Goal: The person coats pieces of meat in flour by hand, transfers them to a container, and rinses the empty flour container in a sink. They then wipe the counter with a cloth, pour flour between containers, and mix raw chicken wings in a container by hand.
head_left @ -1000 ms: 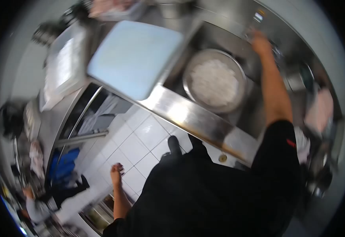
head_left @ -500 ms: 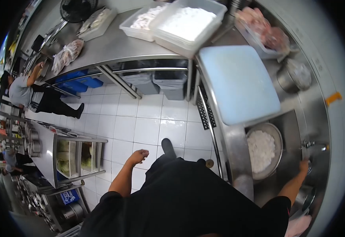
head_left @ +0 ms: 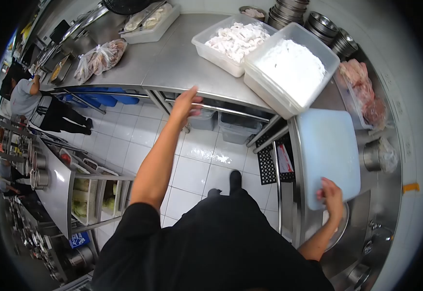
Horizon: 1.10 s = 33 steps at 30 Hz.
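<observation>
Touching cutting board (head_left: 328, 150) | right hand (head_left: 331, 196) at near edge | long axis near-to-far

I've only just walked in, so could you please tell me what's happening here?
The camera wearer's right hand rests on the near edge of a pale blue cutting board. The left hand reaches, open, toward the steel table, which bears a tub of white powder. Far off, another person works.

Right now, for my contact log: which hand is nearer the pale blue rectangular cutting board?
Right. The right hand touches the near edge of the pale blue rectangular cutting board; the left hand is raised far off, near the steel table.
</observation>
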Available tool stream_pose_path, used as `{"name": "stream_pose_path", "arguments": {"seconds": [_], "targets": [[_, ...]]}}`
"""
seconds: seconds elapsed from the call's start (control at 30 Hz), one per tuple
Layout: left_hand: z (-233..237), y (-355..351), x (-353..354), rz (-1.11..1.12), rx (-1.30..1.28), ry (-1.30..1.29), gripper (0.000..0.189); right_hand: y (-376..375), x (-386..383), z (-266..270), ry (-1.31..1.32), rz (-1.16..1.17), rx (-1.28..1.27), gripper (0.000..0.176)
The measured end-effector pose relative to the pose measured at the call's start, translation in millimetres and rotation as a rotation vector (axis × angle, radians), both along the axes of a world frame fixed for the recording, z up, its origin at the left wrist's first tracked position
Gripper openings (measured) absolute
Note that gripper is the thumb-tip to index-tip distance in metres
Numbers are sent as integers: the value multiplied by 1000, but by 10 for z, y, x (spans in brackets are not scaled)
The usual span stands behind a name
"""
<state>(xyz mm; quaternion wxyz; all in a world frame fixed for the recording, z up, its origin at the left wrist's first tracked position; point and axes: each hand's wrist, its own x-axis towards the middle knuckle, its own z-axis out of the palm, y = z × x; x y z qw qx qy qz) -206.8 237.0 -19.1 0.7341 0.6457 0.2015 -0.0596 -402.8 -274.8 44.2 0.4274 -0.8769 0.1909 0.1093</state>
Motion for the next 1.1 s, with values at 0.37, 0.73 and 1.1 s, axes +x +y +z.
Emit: {"name": "stream_pose_path", "arguments": {"seconds": [0.37, 0.73, 1.1], "targets": [[100, -216, 2130, 178, -190, -34, 18, 2092, 2036, -251, -150, 796, 48, 36], [122, 1872, 870, 506, -107, -161, 41, 3896, 3030, 217, -933, 886, -163, 28], [-79, 5191, -1485, 845, 73, -142, 44, 7396, 3504, -1009, -247, 641, 290, 41]]}}
